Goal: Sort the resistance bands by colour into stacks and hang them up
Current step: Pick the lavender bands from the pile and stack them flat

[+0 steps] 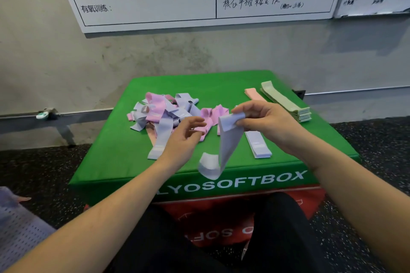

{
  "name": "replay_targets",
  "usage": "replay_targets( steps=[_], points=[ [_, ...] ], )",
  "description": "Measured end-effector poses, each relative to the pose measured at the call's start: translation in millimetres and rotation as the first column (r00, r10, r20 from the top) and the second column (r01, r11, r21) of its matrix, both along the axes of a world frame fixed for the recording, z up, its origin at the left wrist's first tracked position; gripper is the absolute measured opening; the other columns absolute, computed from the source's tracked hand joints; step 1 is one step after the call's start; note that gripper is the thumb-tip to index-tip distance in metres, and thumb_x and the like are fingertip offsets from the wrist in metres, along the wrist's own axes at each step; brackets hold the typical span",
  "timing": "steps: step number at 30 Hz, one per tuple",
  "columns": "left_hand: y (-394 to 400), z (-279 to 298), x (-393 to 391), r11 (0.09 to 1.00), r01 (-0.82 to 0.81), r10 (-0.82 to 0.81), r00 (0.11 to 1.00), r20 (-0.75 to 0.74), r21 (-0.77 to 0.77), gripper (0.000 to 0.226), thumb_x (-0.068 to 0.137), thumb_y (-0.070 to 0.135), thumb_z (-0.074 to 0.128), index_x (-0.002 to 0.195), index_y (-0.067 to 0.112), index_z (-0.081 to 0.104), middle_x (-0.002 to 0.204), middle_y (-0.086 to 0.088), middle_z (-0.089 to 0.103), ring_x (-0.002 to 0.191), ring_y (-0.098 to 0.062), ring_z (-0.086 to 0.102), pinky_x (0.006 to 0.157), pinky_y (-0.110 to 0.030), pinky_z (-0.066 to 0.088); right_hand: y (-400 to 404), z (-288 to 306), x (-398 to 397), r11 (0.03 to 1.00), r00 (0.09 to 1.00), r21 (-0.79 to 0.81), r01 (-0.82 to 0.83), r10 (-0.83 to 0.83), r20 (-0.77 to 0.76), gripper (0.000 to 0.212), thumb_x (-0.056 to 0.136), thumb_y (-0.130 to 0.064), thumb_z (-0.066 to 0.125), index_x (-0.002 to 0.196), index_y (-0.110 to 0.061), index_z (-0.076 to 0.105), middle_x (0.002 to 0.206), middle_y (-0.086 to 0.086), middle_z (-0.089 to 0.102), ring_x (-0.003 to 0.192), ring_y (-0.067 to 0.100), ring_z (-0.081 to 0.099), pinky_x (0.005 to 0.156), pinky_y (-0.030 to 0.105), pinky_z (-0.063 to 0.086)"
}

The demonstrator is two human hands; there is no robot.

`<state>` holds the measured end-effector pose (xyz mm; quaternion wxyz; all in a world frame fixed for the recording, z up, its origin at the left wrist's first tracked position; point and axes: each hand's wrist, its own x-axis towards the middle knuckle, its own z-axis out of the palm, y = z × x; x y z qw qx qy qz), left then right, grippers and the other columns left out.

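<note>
Hanging from the right hand (264, 121), a lilac band (226, 146) was pinched at its top end between thumb and fingers (238, 121), its long axis running almost straight down, with the bottom end curled up over the front edge of the green box (115, 155). The lilac stack (258, 145) lay flat on the box just right of the hanging band and below the right wrist, its long axis pointing away from the person, so the right hand was plainly the nearer one for laying the band down. The left hand (186, 135) hovered just left of the band, fingers loosely curled and, as far as the blur allowed, grasping nothing. Left of that hand sat the unsorted heap (164, 113) of pink and lilac bands. Beyond the lilac stack, towards the wall, lay a pink band (253, 93) and, beside it, the green stack (286, 102). Turning the band's length to match the lilac stack looked like the point of the coming move.
</note>
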<state>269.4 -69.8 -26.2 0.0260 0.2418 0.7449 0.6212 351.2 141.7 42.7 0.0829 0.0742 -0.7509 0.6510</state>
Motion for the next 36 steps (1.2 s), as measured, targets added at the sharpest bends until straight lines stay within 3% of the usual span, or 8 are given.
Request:
replay_targets(
  steps=[5, 10, 16, 22, 26, 30, 33, 36],
  points=[
    [17.9, 37.2, 37.1, 0.949, 0.215, -0.208, 0.976, -0.058, 0.231, 0.028, 0.094, 0.022, 0.055, 0.121, 0.029, 0.054, 0.116, 0.003, 0.068, 0.096, -0.012, 0.065, 0.083, -0.028, 0.054, -2.2, 5.9, 5.5, 0.999, 0.999, 0.023, 0.024, -0.023, -0.047, 0.026, 0.087, 0.012, 0.064, 0.093, -0.013, 0.068, 0.081, -0.005, 0.075, 0.08, 0.009, 0.068, 0.077, 0.025, 0.056],
    [27.9, 44.6, 47.5, 0.987, 0.073, -0.05, 0.987, -0.15, 0.146, 0.02, 0.091, 0.012, 0.072, 0.105, 0.025, 0.072, 0.082, 0.015, 0.067, 0.069, 0.002, 0.057, 0.065, -0.012, 0.044, -3.8, 13.4, 16.2, 0.998, 0.997, 0.042, 0.042, -0.039, -0.068, 0.022, 0.087, 0.01, 0.066, 0.095, -0.01, 0.066, 0.083, 0.002, 0.071, 0.075, 0.01, 0.066, 0.071, 0.022, 0.057],
    [31.8, 52.4, 54.2, 0.987, 0.109, -0.099, 0.991, -0.091, 0.118, 0.03, 0.086, 0.007, 0.075, 0.109, 0.026, 0.072, 0.089, -0.003, 0.072, 0.069, 0.001, 0.06, 0.062, -0.01, 0.044, -0.1, 13.0, 23.1, 0.995, 0.996, 0.068, 0.079, -0.076, -0.052, 0.022, 0.087, 0.008, 0.068, 0.091, -0.014, 0.069, 0.078, -0.005, 0.072, 0.075, 0.01, 0.065, 0.076, 0.026, 0.055],
    [35.9, 59.2, 59.2, 0.991, 0.076, -0.067, 0.995, -0.078, 0.107, 0.018, 0.089, 0.009, 0.073, 0.101, 0.022, 0.076, 0.089, 0.003, 0.077, 0.077, -0.003, 0.069, 0.07, -0.016, 0.053, 11.2, 8.1, 31.7, 0.973, 0.993, 0.213, 0.086, -0.065, -0.103, 0.019, 0.087, -0.007, 0.074, 0.097, -0.024, 0.075, 0.096, 0.014, 0.075, 0.086, 0.015, 0.065, 0.091, 0.042, 0.055],
    [38.2, 59.5, 58.3, 0.995, 0.068, -0.063, 0.996, -0.065, 0.076, 0.012, 0.089, 0.015, 0.074, 0.091, 0.026, 0.078, 0.088, 0.0, 0.077, 0.08, -0.01, 0.07, 0.071, -0.022, 0.056, 17.5, 2.1, 32.3, 0.817, 0.94, 0.511, 0.265, -0.1, -0.327, 0.015, 0.085, -0.02, 0.079, 0.098, -0.028, 0.077, 0.086, -0.003, 0.071, 0.077, 0.012, 0.065, 0.077, 0.036, 0.055],
    [40.3, 51.7, 55.5, 0.998, 0.059, -0.059, 0.99, -0.127, -0.004, 0.012, 0.09, 0.026, 0.072, 0.084, 0.036, 0.075, 0.095, -0.002, 0.062, 0.074, -0.004, 0.056, 0.065, -0.015, 0.044, 21.4, -3.0, 31.7, 0.736, 0.841, 0.55, 0.396, -0.049, -0.539, 0.012, 0.087, -0.023, 0.076, 0.096, -0.017, 0.079, 0.089, 0.0, 0.062, 0.079, 0.01, 0.057, 0.074, 0.015, 0.046],
    [42.4, 48.6, 54.0, 0.999, 0.032, -0.037, 0.989, -0.144, -0.036, 0.013, 0.094, 0.032, 0.065, 0.084, 0.03, 0.073, 0.103, 0.004, 0.06, 0.091, -0.004, 0.056, 0.073, -0.012, 0.042, 20.8, -6.2, 28.9, 0.707, 0.826, 0.556, 0.437, -0.07, -0.56, 0.019, 0.091, -0.03, 0.068, 0.097, -0.015, 0.079, 0.096, -0.003, 0.06, 0.092, 0.01, 0.054, 0.083, 0.015, 0.041],
    [50.5, 44.9, 55.2, 0.986, 0.117, -0.126, 0.99, 0.07, 0.115, 0.016, 0.101, 0.023, 0.056, 0.093, 0.02, 0.068, 0.097, -0.005, 0.067, 0.089, -0.009, 0.062, 0.075, -0.022, 0.053, 14.0, -4.2, 28.6, 0.804, 0.895, 0.487, 0.341, -0.119, -0.43, 0.011, 0.095, -0.018, 0.066, 0.097, -0.013, 0.076, 0.085, -0.013, 0.066, 0.081, -0.004, 0.059, 0.072, 0.008, 0.04]
  ],
)
